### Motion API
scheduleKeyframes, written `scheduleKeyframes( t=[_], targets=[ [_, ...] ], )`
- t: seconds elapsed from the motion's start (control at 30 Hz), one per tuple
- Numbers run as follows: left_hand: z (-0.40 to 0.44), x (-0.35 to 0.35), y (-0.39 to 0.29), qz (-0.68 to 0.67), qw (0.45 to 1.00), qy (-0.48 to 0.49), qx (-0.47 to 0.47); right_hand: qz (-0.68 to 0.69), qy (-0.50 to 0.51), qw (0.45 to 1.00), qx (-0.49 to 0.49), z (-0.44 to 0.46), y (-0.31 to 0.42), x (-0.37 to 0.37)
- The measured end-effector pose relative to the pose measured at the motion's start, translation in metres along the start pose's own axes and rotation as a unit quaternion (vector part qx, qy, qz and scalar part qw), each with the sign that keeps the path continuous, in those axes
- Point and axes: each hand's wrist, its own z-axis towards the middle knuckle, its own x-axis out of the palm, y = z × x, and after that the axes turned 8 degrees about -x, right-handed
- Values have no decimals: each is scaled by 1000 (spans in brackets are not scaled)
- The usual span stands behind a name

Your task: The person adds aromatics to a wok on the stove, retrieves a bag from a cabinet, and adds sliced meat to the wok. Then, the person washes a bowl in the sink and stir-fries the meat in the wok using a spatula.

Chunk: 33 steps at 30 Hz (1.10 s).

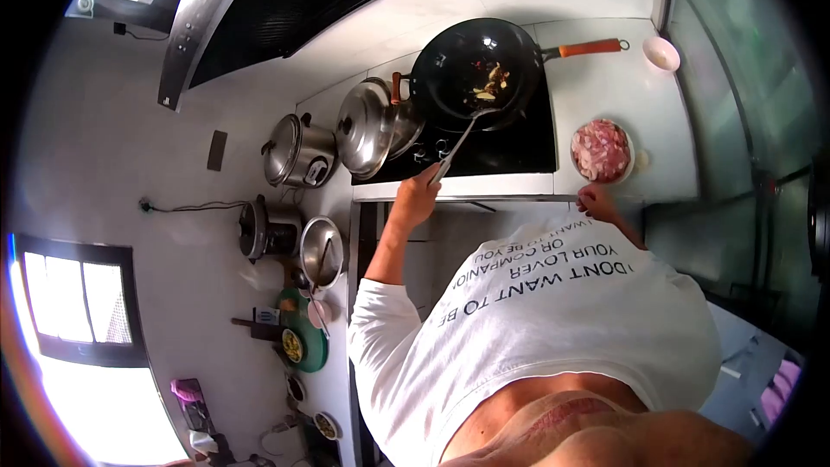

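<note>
My left hand (415, 196) is closed around the handle of a metal spatula (453, 152). The spatula's head rests inside the near side of a black wok (441, 56), beside browned pieces of food (491, 84). The wok sits on the black stove (532, 143), its orange handle pointing right. My right hand (595, 200) is by the counter's front edge, just below a bowl of raw pink meat (602, 151). Its fingers are curled together with nothing visible in them.
A pink bowl (661, 54) stands at the counter's right end. Left of the wok are a large metal lid (363, 128) and a steel cooker (301, 152). A metal basin (322, 252) and a green board (307, 337) lie along the left counter. A range hood (285, 0) hangs above.
</note>
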Motion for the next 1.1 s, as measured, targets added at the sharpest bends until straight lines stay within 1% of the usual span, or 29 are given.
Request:
scheduleKeyframes(
  t=[0.03,0.13,0.17,0.23,0.27,0.33,0.4,0.43,0.53,0.57,0.6,0.67,0.73,0.8,0.87,0.93,1.0,1.03,1.1],
  targets=[
    [6,10,2,-3,999,-25,46,10,-2,1000,9,-3,4,2],
    [33,29,-13,95,995,-25,12,19,-18,1000,10,-13,14,5],
    [48,43,-3,109,989,-81,57,14,-21,1000,1,-17,16,5],
    [77,57,15,79,989,-111,58,5,-26,999,-18,-21,19,5],
    [88,62,21,63,988,-127,61,-5,-39,999,-13,-25,20,3],
    [98,56,22,-7,992,-129,13,-20,-66,998,-3,-36,17,0],
    [112,54,25,-24,984,-169,46,59,-137,988,40,-50,12,1],
    [120,52,24,-12,985,-168,40,97,-170,979,63,-56,11,2],
    [144,50,20,15,986,-161,29,155,-190,966,78,-57,23,-8],
    [149,53,19,18,987,-156,33,145,-176,971,68,-50,27,-15],
    [154,56,18,21,987,-152,37,141,-187,971,37,-43,39,-23],
    [147,59,13,50,989,-131,53,130,-204,970,-25,-20,65,-38],
    [130,58,13,74,988,-117,70,188,-170,960,-116,17,72,-61],
    [109,52,16,91,986,-108,87,243,-199,946,-81,56,84,-80],
    [87,43,23,100,985,-108,94,251,-214,943,-37,82,110,-95],
    [61,34,35,92,980,-140,107,232,-210,949,-29,119,122,-113],
    [28,16,27,77,989,-117,55,244,-217,945,-31,156,129,-131],
    [12,8,23,72,990,-120,35,250,-243,937,-32,167,139,-134],
    [-12,-2,21,67,991,-116,-4,299,-235,924,-31,184,155,-141]
  ],
)
